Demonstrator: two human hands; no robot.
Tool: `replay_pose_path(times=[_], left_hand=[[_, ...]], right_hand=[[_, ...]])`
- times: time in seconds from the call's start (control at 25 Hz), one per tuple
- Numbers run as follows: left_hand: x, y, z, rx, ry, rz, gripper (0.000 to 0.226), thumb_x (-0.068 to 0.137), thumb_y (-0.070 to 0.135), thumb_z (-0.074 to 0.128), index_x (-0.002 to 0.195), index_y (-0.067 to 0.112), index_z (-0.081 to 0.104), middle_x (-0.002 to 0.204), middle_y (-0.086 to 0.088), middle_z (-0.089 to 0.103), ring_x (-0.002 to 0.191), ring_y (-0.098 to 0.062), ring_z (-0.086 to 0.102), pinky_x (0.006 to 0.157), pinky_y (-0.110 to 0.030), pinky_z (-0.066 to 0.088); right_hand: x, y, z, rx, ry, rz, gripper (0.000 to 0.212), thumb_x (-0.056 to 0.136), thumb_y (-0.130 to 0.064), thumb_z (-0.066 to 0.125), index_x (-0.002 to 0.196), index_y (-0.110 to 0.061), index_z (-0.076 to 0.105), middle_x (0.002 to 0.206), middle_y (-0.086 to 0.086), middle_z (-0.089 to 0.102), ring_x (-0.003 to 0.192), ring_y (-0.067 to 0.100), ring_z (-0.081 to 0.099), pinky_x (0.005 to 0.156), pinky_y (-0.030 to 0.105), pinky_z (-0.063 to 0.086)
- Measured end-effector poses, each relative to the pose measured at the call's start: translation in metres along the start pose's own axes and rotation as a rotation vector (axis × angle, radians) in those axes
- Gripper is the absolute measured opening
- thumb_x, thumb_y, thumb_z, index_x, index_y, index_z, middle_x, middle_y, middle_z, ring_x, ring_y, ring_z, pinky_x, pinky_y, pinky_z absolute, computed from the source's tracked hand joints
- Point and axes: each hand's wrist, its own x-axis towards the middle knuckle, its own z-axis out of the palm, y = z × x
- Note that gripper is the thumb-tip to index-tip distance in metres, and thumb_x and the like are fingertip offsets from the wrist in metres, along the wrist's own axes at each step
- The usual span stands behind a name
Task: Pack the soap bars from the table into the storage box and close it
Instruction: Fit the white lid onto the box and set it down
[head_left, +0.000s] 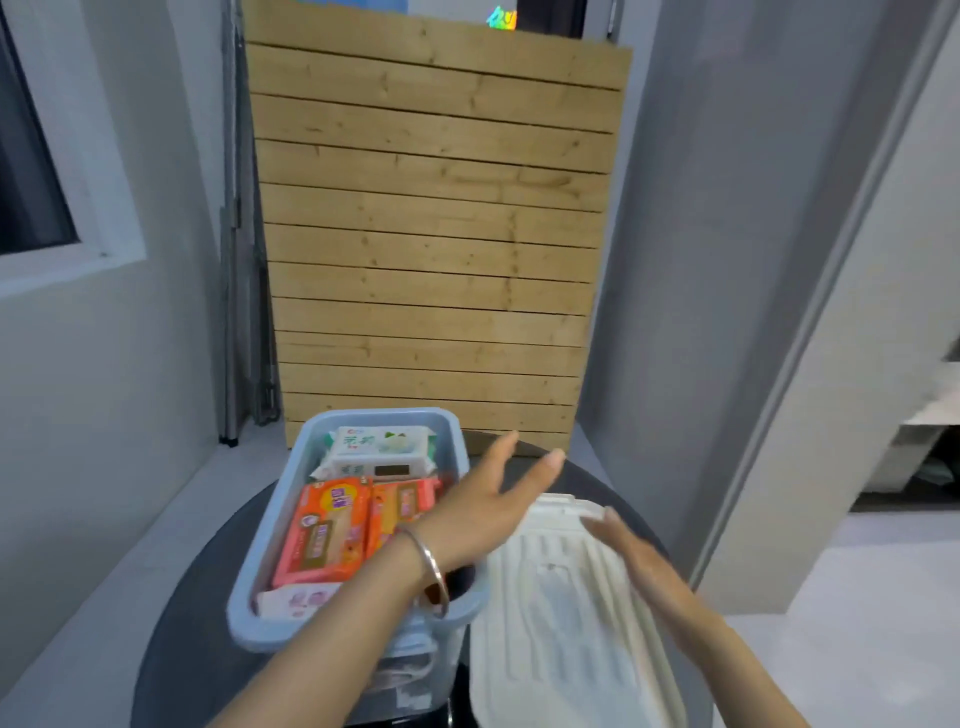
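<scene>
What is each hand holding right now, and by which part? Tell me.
Nothing is gripped. The left hand hovers open above the box; the right hand lies flat on the white lid, near its far edge.

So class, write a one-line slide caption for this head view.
Soap packs fill the blue box; both open hands, left and right, reach for the white lid beside it.

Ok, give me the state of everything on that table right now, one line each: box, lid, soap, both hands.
storage box: open, lid off, upright on the table
lid: lying flat on the table, right of the box
soap bars: packed inside the box
left hand: open, empty, reaching across the box toward the lid
right hand: open, resting on the lid
</scene>
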Motion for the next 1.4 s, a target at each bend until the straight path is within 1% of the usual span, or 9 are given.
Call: replay_pose_path(times=[0.08,0.16,0.44,0.56,0.68,0.88,1.08,1.2,1.4], left_hand=[[0.014,0.000,0.039,-0.006,-0.055,-0.032,0.084,0.080,0.069,0.040,0.148,0.028,0.013,0.157,0.009,0.018,0.143,-0.010,0.019,0.116,-0.031,0.016],[0.026,-0.011,0.074,0.056,-0.056,-0.054,0.083,0.082,0.067,0.038,0.148,0.023,0.011,0.157,0.006,0.016,0.144,-0.015,0.016,0.114,-0.032,0.016],[0.042,-0.101,0.115,0.359,0.045,-0.453,0.083,0.089,0.060,0.029,0.149,0.013,-0.004,0.159,-0.009,-0.007,0.146,-0.028,-0.010,0.118,-0.043,0.002],[0.038,-0.109,0.131,0.307,0.031,-0.385,0.079,0.088,0.060,0.033,0.149,0.015,0.010,0.158,-0.008,0.014,0.146,-0.028,0.006,0.118,-0.043,0.012],[0.032,-0.090,0.130,0.029,0.115,-0.303,0.067,0.088,0.056,0.041,0.143,0.019,0.029,0.148,-0.005,0.037,0.135,-0.026,0.035,0.112,-0.043,0.030],[0.032,-0.030,0.104,-0.224,0.057,-0.221,0.080,0.082,0.066,0.039,0.148,0.033,0.008,0.158,0.004,0.012,0.144,-0.021,0.018,0.114,-0.042,0.020],[0.024,0.061,0.050,-0.122,-0.035,0.011,0.093,0.059,0.087,0.024,0.142,0.046,0.018,0.157,0.017,0.009,0.146,-0.008,0.002,0.119,-0.047,0.002],[0.010,0.109,0.012,-0.279,-0.102,0.131,0.079,0.055,0.092,0.024,0.121,0.057,0.048,0.129,0.027,0.055,0.121,0.007,0.048,0.109,-0.035,0.025],[-0.013,0.122,-0.066,-0.597,0.001,0.180,0.073,0.073,0.078,0.039,0.113,0.021,0.063,0.111,-0.008,0.072,0.105,-0.023,0.067,0.084,-0.036,0.054]], right_hand=[[0.002,0.050,-0.009,-0.517,0.034,0.030,0.045,0.100,-0.045,0.023,0.144,-0.041,0.035,0.158,-0.016,0.016,0.149,0.011,-0.001,0.121,0.044,0.000],[-0.001,0.077,-0.018,-0.650,0.038,0.109,0.046,0.102,-0.041,0.014,0.146,-0.043,0.026,0.162,-0.003,-0.010,0.148,0.022,-0.019,0.117,0.047,-0.012],[-0.032,0.105,-0.060,0.108,0.123,0.170,0.045,0.096,-0.046,0.041,0.139,-0.033,0.046,0.158,-0.003,0.027,0.145,0.017,0.025,0.110,0.036,0.029],[-0.041,0.093,-0.060,0.519,0.089,0.179,0.043,0.090,-0.057,0.046,0.131,-0.044,0.051,0.138,-0.013,0.054,0.121,0.009,0.055,0.090,0.030,0.050],[-0.041,0.073,-0.063,0.634,0.175,0.072,0.053,0.094,-0.046,0.046,0.145,-0.044,0.028,0.141,-0.019,0.041,0.110,0.006,0.055,0.076,0.026,0.051],[-0.049,0.002,-0.084,1.053,-0.045,-0.166,0.041,0.097,-0.034,0.048,0.137,-0.027,0.049,0.137,0.011,0.056,0.123,0.031,0.056,0.100,0.051,0.047],[-0.067,-0.112,-0.092,0.792,-0.076,-0.558,0.043,0.098,-0.020,0.043,0.139,-0.033,0.044,0.136,0.008,0.057,0.118,0.031,0.060,0.087,0.045,0.055],[-0.072,-0.174,-0.061,0.546,-0.093,-0.629,0.058,0.091,-0.019,0.057,0.140,-0.044,0.038,0.134,-0.008,0.060,0.117,0.023,0.063,0.089,0.040,0.056],[-0.062,-0.236,0.007,0.453,-0.235,-0.628,0.061,0.088,-0.024,0.063,0.141,-0.038,0.037,0.137,-0.016,0.056,0.125,0.005,0.055,0.107,0.031,0.043]])
